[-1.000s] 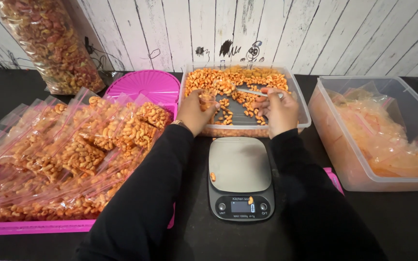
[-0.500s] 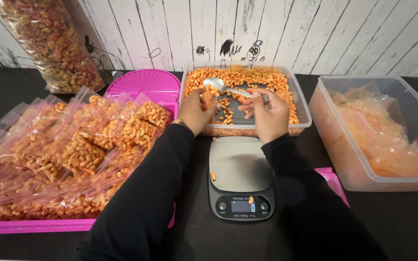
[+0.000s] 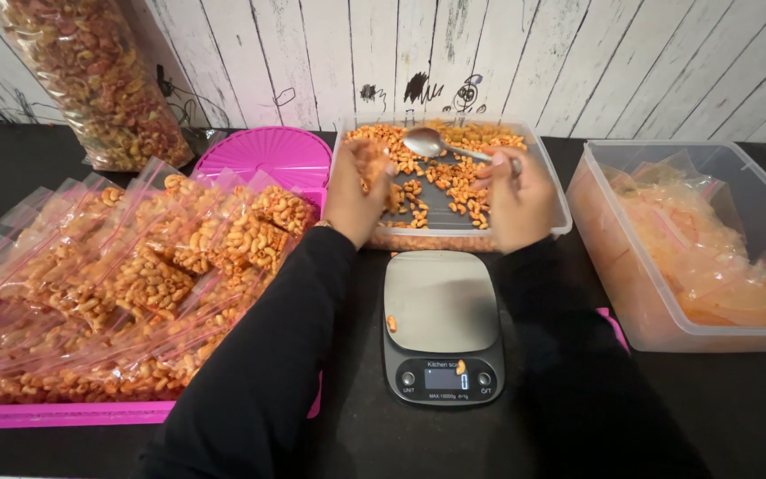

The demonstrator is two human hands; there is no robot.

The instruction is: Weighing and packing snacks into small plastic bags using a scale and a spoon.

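Observation:
My left hand (image 3: 358, 197) hovers over the near left part of a clear tub (image 3: 553, 191) of orange curled snacks and holds a small clear bag (image 3: 371, 162) partly filled with them. A metal spoon (image 3: 441, 145) is gripped by my right hand (image 3: 514, 200), its empty bowl pointing left toward the bag. Just in front of the tub sits a steel kitchen scale (image 3: 441, 324) with two stray snack pieces on it.
A pink tray (image 3: 64, 413) at left is heaped with filled zip bags (image 3: 135, 275). Behind it lie a pink lid (image 3: 275, 156) and a large snack bag (image 3: 104, 84). A clear bin (image 3: 631, 293) of empty bags stands at right.
Both hands have lifted out of the snacks in the tub. The left now holds the bag upright, and the right has raised the spoon toward it.

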